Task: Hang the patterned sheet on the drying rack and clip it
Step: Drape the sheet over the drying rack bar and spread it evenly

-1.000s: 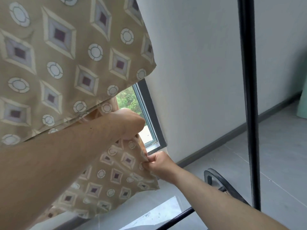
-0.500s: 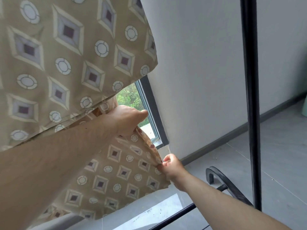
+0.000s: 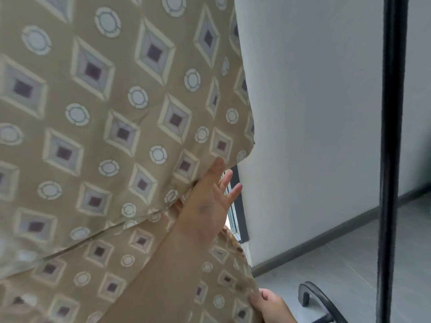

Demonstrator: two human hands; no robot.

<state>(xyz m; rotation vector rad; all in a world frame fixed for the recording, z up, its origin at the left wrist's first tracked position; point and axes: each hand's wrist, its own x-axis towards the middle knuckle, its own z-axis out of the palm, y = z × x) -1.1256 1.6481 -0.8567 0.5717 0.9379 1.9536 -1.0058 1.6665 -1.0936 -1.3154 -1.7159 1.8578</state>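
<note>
The tan sheet (image 3: pixel 121 108) with diamond and circle patterns hangs in two layers across the left of the head view. My left hand (image 3: pixel 207 203) reaches up between the layers with fingers spread and straight, fingertips touching the front layer's lower edge. My right hand (image 3: pixel 268 305), low in the frame, pinches the right edge of the back layer. The black upright pole (image 3: pixel 391 159) of the drying rack stands at the right. The rack's top bar is out of view and no clips are visible.
A white wall (image 3: pixel 314 113) stands behind, with a dark-framed window (image 3: pixel 239 217) showing past the sheet's edge. A grey tiled floor (image 3: pixel 349 264) lies below with a dark baseboard. The rack's curved black foot (image 3: pixel 312 297) sits on the floor near my right hand.
My left hand opened from a curled grip and its fingers now spread against the front layer. My right hand slid down along the sheet's edge. The view moved closer to the sheet.
</note>
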